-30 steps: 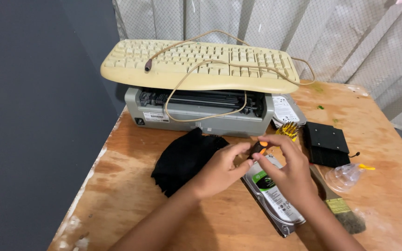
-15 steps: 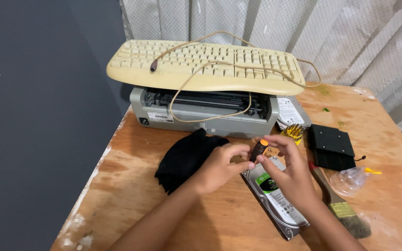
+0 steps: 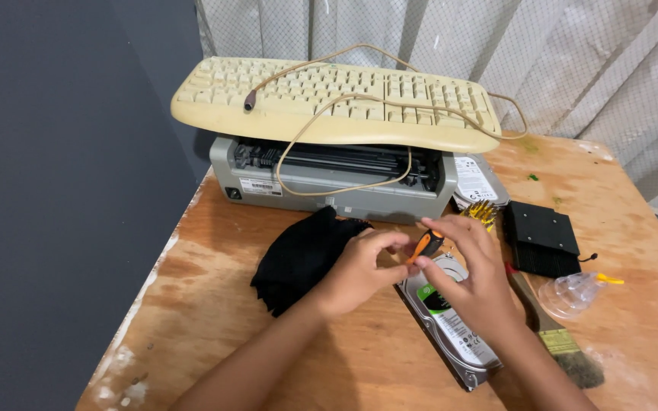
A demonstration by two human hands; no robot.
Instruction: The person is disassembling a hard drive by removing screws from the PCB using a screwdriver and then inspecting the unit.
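— What sort of room is this?

— A corner. A dark grey wall (image 3: 55, 190) runs down the left side, plain and matte.

— And behind?

— Pale curtains (image 3: 557, 61) with a fine mesh weave hang in folds along the back and fall past the desk's far right corner.

— The furniture?

— One wooden desk (image 3: 192, 304), plywood, orange-brown. Its left edge is worn, with whitish scuffs toward the near left corner.

— Light?

— Soft and even, no hard shadows.

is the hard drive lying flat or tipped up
Flat: the hard drive lies label-up on the wooden table, beneath both hands holding a small orange-handled screwdriver.
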